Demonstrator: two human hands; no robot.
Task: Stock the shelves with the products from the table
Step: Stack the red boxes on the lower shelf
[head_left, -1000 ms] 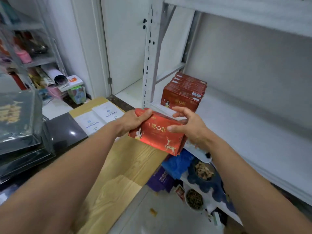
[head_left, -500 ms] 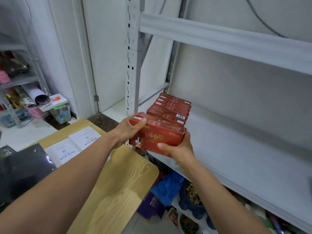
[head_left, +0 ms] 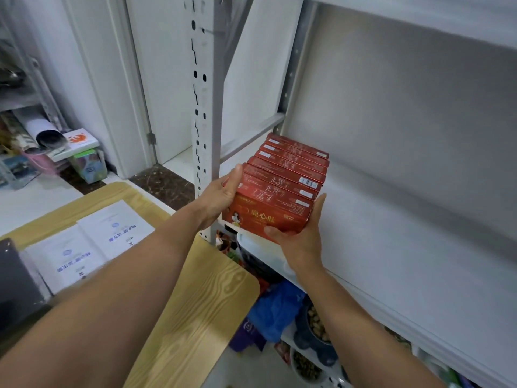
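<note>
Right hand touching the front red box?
Touching. Head view: right hand cups the front red box, thumb across its lower front face, fingers up its right end.

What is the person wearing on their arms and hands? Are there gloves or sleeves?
Nothing at all. The left hand and right hand have no gloves. The left arm and right arm are bare right to the picture's edge, so no sleeves show. No watch, bracelet or ring shows either.
</note>
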